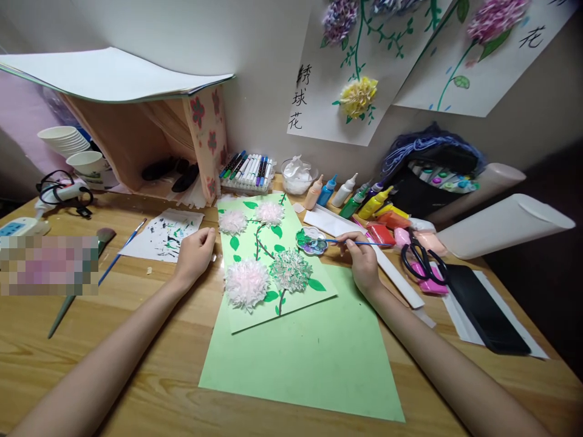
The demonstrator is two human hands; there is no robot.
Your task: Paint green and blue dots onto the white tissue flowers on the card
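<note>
You look to be at the paint-loading step: your right hand (363,260) pinches the blue paintbrush (334,241), tip at the paint palette (311,229) just beside the flower card (298,300), which overlaps the green sheet (310,364) on the worktop (159,382). Next move calls for a light, steady pinch, bristles clear of the pale pink flower (247,284). Right forearm reaches in from the right; left hand (195,252) curls in a loose fist, nothing visible inside, by the paint-smeared paper (148,241).

Head-worn view, facing forward, angled downward
</note>
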